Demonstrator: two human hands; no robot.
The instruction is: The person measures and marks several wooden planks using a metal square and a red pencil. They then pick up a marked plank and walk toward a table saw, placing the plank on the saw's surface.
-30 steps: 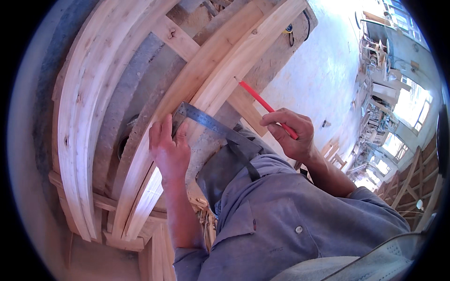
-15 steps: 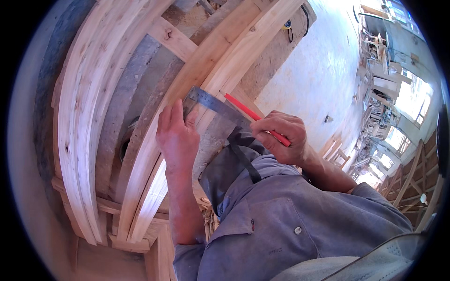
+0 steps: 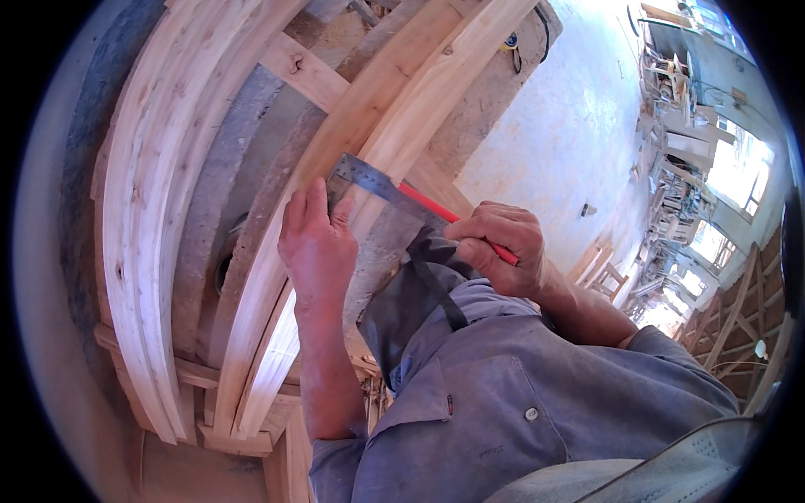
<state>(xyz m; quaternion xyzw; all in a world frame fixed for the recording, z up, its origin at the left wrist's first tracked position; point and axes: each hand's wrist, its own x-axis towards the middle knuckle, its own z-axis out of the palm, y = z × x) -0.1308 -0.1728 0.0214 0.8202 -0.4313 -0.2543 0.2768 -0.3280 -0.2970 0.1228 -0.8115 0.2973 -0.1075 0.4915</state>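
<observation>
Fingers of the right hand pinch a slim red pencil, tip by a flat grey metal square gripped by the left hand across a pale wooden beam; whitish floor lies beyond.

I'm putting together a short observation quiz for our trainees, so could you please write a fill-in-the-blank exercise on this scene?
1. The right hand holds a pencil coloured ____.
2. The left hand steadies a metal square with its blade across a long beam made of ____.
3. The front of the shirt shows a small round pale ____.

Missing words: red; wood; button.
</observation>
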